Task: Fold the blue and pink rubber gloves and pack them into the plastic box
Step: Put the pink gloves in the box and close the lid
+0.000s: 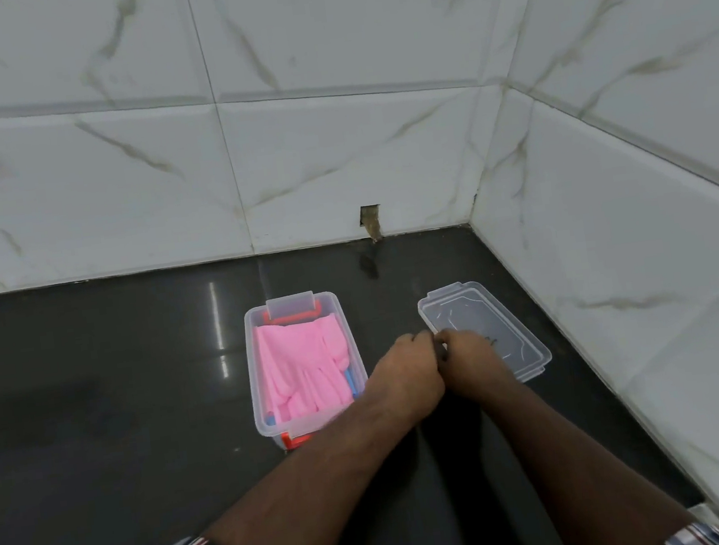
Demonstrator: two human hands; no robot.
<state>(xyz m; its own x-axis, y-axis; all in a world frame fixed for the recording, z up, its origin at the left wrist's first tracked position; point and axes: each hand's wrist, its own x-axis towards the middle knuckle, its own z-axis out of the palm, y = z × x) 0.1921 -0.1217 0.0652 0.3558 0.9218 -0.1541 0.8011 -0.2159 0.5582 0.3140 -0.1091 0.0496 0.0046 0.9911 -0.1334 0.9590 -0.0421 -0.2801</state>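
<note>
A clear plastic box [256, 375] with red clips stands on the dark countertop. Folded pink gloves [304, 369] fill it, and a strip of blue glove [351, 379] shows under them along the right wall. The box's clear lid [489, 315] lies flat on the counter to the right of the box. My left hand [406, 373] and my right hand [472, 356] meet knuckle to knuckle at the lid's near-left edge, fingers curled in. The right hand lies over the lid's corner. I cannot tell whether either hand grips the lid.
White marble-look tiled walls close the counter [92, 395] at the back and on the right, forming a corner. A small chipped hole [370, 221] sits low in the back wall behind the box. The counter's front edge shows at the lower right.
</note>
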